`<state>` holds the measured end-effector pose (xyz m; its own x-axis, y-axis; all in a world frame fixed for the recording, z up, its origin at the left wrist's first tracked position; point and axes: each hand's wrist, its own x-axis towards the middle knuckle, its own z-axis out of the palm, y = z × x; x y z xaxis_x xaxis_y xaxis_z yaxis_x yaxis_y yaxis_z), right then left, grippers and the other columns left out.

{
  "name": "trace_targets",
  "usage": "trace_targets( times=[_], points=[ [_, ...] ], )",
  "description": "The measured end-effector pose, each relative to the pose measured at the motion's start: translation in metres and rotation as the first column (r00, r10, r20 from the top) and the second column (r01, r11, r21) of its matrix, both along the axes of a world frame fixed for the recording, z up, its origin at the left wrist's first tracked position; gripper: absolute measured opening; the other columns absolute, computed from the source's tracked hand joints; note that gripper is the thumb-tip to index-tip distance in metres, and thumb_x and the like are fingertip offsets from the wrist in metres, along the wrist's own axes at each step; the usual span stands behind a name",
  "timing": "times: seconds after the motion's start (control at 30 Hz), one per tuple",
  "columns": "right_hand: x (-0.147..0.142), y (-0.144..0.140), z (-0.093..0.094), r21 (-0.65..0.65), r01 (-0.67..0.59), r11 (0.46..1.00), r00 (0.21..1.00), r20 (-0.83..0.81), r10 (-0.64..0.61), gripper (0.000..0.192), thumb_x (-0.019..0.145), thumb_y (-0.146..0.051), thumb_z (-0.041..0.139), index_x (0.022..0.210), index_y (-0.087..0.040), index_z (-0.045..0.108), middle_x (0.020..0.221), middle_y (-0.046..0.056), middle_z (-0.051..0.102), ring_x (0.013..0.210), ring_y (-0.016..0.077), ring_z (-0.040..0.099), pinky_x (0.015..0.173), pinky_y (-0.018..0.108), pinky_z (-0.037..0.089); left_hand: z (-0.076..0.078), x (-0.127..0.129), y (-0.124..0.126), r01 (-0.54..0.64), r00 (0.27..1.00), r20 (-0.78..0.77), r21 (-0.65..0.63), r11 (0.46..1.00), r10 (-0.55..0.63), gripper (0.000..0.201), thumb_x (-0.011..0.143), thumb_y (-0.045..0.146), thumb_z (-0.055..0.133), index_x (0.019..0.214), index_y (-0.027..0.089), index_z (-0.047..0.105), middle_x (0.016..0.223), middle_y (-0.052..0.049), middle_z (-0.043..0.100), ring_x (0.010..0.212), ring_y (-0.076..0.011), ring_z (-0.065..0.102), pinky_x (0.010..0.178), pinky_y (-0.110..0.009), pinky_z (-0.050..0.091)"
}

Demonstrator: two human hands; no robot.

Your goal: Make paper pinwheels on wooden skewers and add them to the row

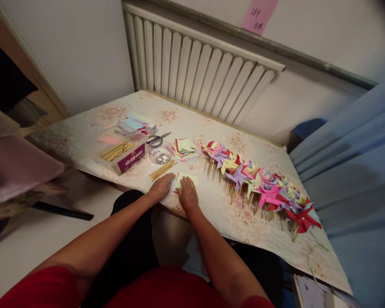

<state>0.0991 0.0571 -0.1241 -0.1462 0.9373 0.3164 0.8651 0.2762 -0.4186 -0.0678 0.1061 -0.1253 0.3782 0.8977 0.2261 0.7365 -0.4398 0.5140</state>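
Observation:
My right hand (188,194) lies on a small stack of paper squares (194,179) at the table's front edge, its fingers stretched out over the pale green top sheet. A strip of red paper (176,183) shows along the stack's left side. My left hand (161,187) rests on the tabletop just left of the stack, fingers extended toward the red edge; whether they touch it is unclear. Close beyond that hand lies a bundle of thin wooden sticks (162,170). Farther back stand a round clear container of small metal pieces (162,158) and a pile of coloured paper squares (185,147).
Rows of finished paper pinwheels on sticks (239,176) fill the right side. At left is a box of wooden sticks (128,159), with scissors (158,139) and more coloured paper (134,123) behind. A radiator (199,64) and blue curtain (356,162) border the table.

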Motion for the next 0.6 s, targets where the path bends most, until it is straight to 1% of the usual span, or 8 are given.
trace_targets(
  times=[0.17, 0.3, 0.43, 0.6],
  points=[
    [-0.001, 0.001, -0.001, 0.020, -0.001, 1.000, 1.000, 0.004, 0.001, 0.041, 0.088, -0.022, 0.060, 0.127, -0.009, 0.056, 0.141, 0.017, 0.051, 0.138, 0.0274, 0.035, 0.113, 0.044, 0.032, -0.008, 0.002, -0.001, -0.027, 1.000, 0.003, 0.027, 0.999, 0.027, 0.047, 0.087, 0.016, 0.035, 0.128, 0.014, 0.057, 0.136, -0.010, 0.058, 0.127, -0.0198, 0.052, 0.110, -0.039, 0.040],
    [-0.001, 0.001, -0.003, 0.027, -0.005, 1.000, 1.000, 0.004, 0.005, 0.042, 0.088, -0.023, 0.059, 0.129, -0.011, 0.055, 0.140, 0.017, 0.051, 0.138, 0.0280, 0.036, 0.112, 0.047, 0.033, -0.011, 0.002, -0.004, -0.031, 0.999, -0.009, 0.087, 0.996, 0.031, 0.045, 0.089, 0.015, 0.034, 0.127, 0.013, 0.057, 0.134, -0.012, 0.058, 0.126, -0.0204, 0.052, 0.108, -0.040, 0.041],
    [-0.001, 0.001, -0.003, 0.012, -0.001, 1.000, 1.000, 0.024, 0.001, 0.043, 0.088, -0.023, 0.059, 0.129, -0.009, 0.055, 0.141, 0.017, 0.050, 0.139, 0.0273, 0.034, 0.113, 0.045, 0.031, -0.010, 0.004, -0.009, -0.001, 0.999, -0.034, 0.133, 0.991, 0.006, 0.045, 0.090, 0.014, 0.034, 0.129, 0.017, 0.056, 0.135, -0.010, 0.058, 0.128, -0.0206, 0.050, 0.108, -0.042, 0.040],
    [-0.002, 0.001, 0.000, 0.000, -0.004, 1.000, 1.000, 0.024, 0.004, 0.043, 0.089, -0.023, 0.057, 0.130, -0.009, 0.055, 0.142, 0.016, 0.049, 0.139, 0.0259, 0.034, 0.115, 0.043, 0.028, -0.009, 0.014, -0.008, 0.052, 0.996, -0.078, 0.123, 0.991, -0.043, 0.047, 0.090, 0.015, 0.038, 0.134, 0.019, 0.052, 0.141, -0.009, 0.053, 0.134, -0.0213, 0.043, 0.109, -0.042, 0.036]
  ],
)
